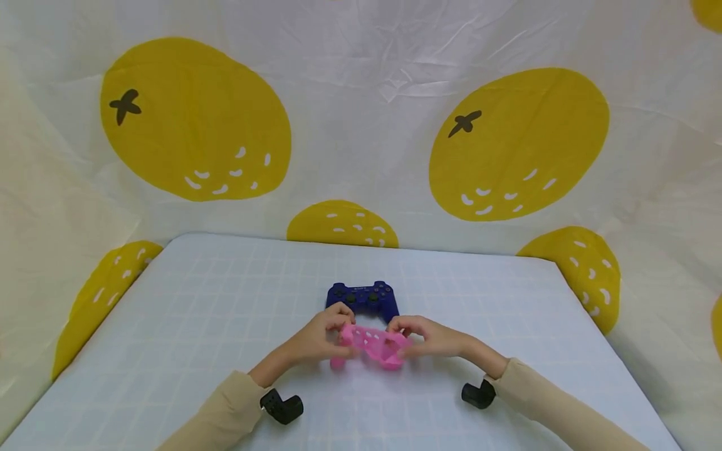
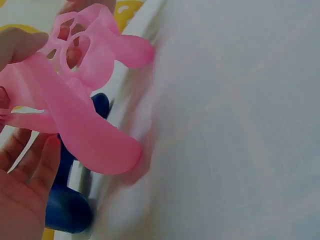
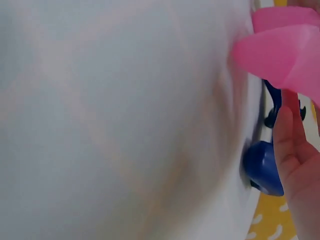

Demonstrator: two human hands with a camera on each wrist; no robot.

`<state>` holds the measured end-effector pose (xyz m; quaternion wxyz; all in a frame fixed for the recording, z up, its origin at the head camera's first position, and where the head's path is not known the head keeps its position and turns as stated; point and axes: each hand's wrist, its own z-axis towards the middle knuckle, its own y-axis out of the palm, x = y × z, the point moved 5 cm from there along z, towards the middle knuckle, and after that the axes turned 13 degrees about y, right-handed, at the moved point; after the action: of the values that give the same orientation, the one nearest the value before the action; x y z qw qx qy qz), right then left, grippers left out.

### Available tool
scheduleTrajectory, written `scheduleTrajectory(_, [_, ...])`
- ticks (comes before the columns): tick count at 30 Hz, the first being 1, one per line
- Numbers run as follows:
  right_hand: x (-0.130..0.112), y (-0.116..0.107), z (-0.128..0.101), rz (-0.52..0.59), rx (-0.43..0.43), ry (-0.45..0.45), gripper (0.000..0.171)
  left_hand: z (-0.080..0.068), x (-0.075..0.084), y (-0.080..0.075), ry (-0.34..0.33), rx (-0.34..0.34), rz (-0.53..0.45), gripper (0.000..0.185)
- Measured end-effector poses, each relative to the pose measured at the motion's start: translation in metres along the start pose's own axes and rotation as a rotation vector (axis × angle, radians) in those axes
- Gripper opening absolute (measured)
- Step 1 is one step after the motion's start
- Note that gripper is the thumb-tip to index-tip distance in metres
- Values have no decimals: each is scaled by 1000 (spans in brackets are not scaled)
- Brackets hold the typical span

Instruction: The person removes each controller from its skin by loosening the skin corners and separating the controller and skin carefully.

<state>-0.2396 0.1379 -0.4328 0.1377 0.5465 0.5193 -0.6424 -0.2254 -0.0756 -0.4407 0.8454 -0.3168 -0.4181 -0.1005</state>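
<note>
A pink silicone controller cover [image 1: 374, 345] with button cut-outs is held just above the table between both hands. My left hand [image 1: 321, 337] grips its left end and my right hand [image 1: 424, 337] grips its right end. Right behind the hands a dark blue game controller [image 1: 363, 298] lies flat on the table. In the left wrist view the pink cover [image 2: 75, 110] fills the upper left, with the blue controller [image 2: 67, 205] below it. The right wrist view shows a pink edge of the cover [image 3: 282, 47] and a blue grip of the controller [image 3: 262, 167] beside my fingers [image 3: 295, 155].
The table [image 1: 197, 326] has a pale blue checked cloth with rounded far corners. A white backdrop with big yellow fruit prints [image 1: 194, 119] hangs behind and at both sides. Black wrist camera mounts [image 1: 282, 406] sit under both beige sleeves.
</note>
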Motion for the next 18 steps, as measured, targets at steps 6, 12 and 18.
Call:
scheduleTrajectory(6, [6, 1, 3, 88, 83, 86, 30, -1, -2, 0, -32, 16, -23, 24])
scheduleTrajectory(12, [15, -4, 0, 205, 208, 189, 42, -5, -4, 3, -173, -2, -83, 36])
scheduleTrajectory(18, [18, -6, -3, 225, 261, 216, 34, -8, -5, 5, -195, -41, -108, 35])
